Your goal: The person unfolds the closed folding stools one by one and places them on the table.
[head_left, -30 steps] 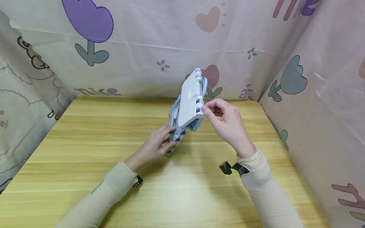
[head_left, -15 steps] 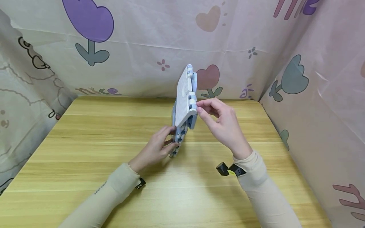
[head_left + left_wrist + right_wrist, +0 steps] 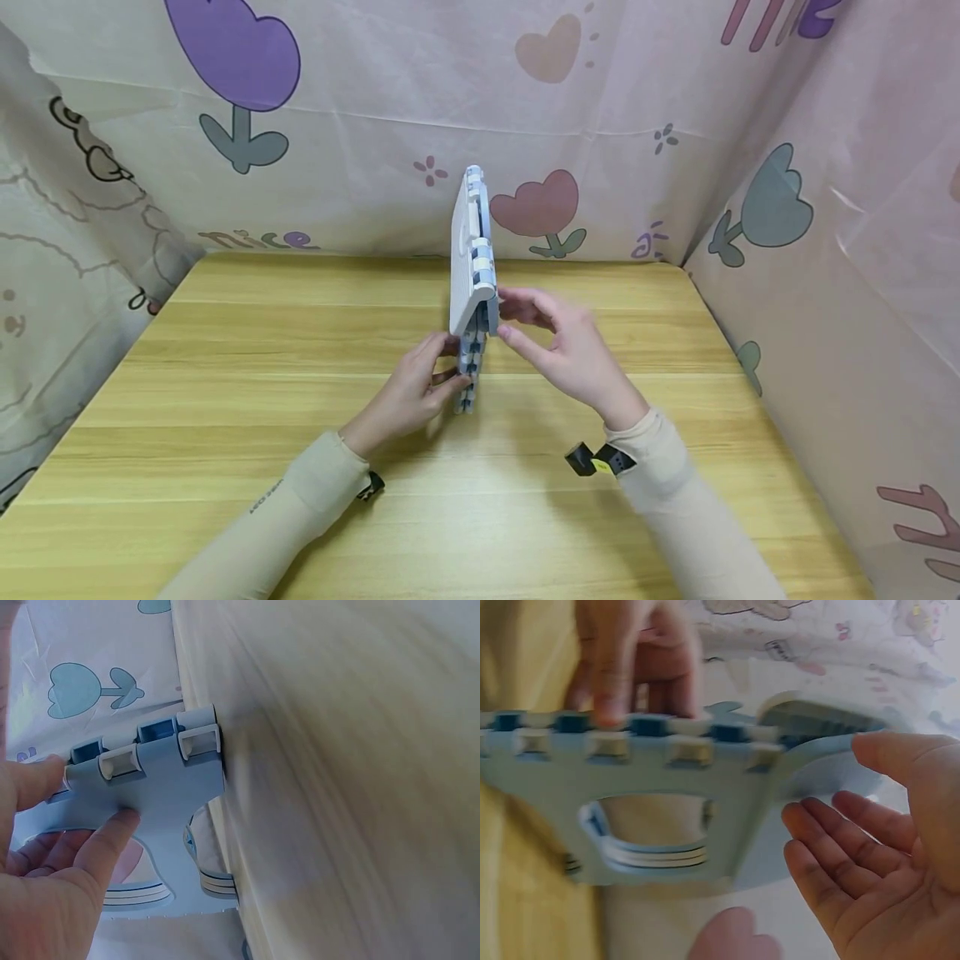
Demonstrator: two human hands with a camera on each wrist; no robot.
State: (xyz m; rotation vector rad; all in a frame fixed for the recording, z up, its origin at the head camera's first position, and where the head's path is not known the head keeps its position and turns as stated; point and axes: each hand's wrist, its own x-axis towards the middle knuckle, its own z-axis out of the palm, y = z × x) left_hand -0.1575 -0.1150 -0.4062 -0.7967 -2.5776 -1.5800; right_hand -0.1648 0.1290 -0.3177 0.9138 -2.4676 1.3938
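A folding step stool (image 3: 461,271) with a white ribbed top and pale blue hinged legs stands on edge in the middle of the head view. The top is tilted away from the hinged legs below it. My left hand (image 3: 405,387) grips the lower leg section from the left; in the left wrist view its fingers reach along the leg panel (image 3: 172,776) and around its cutout. To the right, my right hand (image 3: 573,350) is spread with relaxed fingers. Its thumb tip (image 3: 870,746) is right at the blue edge of the upper part, the other fingers beside the panel.
The stool is on a wooden table (image 3: 300,317). Patterned cloth (image 3: 360,125) hangs behind it and along both sides, close to the table's edges. Each wrist wears a small black camera band (image 3: 600,458).
The stool has turned and its top has swung left, so it now shows nearly edge-on. My right hand has followed leftward, and its fingers have spread from the top's corner.
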